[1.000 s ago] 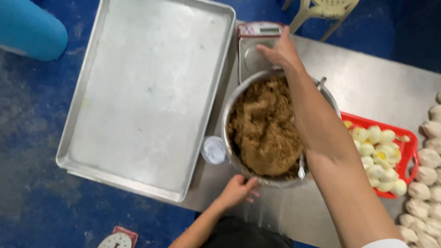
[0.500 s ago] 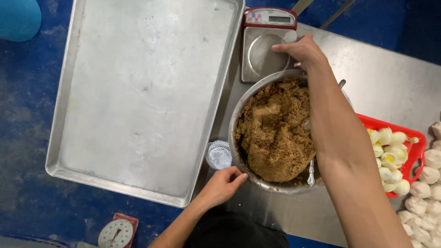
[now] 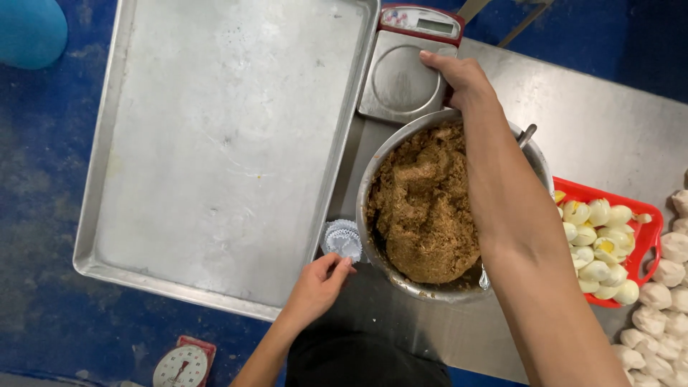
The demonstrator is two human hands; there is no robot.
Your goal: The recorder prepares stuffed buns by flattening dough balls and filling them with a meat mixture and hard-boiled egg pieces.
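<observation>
Pinching at the near edge of a small stack of paper cups [image 3: 342, 240] with the left hand [image 3: 315, 287], fingertips closing on the top liner just beyond the thumb. Reaching across with the right hand [image 3: 459, 75], fingers curled and seemingly clasping the far rim of the metal bowl [image 3: 373, 179], right where it meets the digital scale [image 3: 401, 79]; hard to say whether gripping the rim or merely resting against the scale's plate.

Judging progress as barely under way: showing nothing at all on the baking tray [image 3: 222, 143] to the left of the left hand, nothing on the scale's plate, and a full mound of brown shredded filling [image 3: 423, 208] sitting in the bowl beneath the right forearm. Showing plenty waiting to the right of that arm: halved boiled eggs [image 3: 595, 244] in a red basket [image 3: 645, 215], and pale dough balls [image 3: 666, 287] beyond it on the table [image 3: 609, 129].

Hiding part of the bowl and most of a spoon [image 3: 527, 135] under the right forearm, with only the handle tip poking out. Cutting off the dough balls at the right edge, the tray's top at the upper edge, and a round dial scale [image 3: 183, 365] below the left wrist.
</observation>
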